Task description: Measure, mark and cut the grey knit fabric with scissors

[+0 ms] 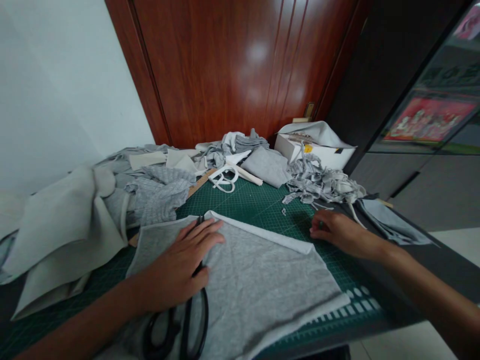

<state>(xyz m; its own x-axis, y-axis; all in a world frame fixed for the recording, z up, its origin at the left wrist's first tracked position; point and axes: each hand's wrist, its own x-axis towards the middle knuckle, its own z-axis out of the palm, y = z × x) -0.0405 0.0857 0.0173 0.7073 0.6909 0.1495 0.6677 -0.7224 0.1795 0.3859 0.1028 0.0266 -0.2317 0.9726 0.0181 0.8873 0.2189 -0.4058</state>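
Light grey fabric lies over the green cutting mat, its far edge curled into a pale strip. Black-handled scissors rest on the fabric, handles toward me and blades pointing away. My left hand lies flat over the scissors and fabric, fingers stretched out and apart. Beyond the fabric's right corner, my right hand hovers over the mat with its fingers curled together; whether something small is between them is hidden.
Cream and grey cloth is heaped at the left. Fabric scraps and a white box stand at the back right. White loops lie mid-mat. A wooden door rises behind.
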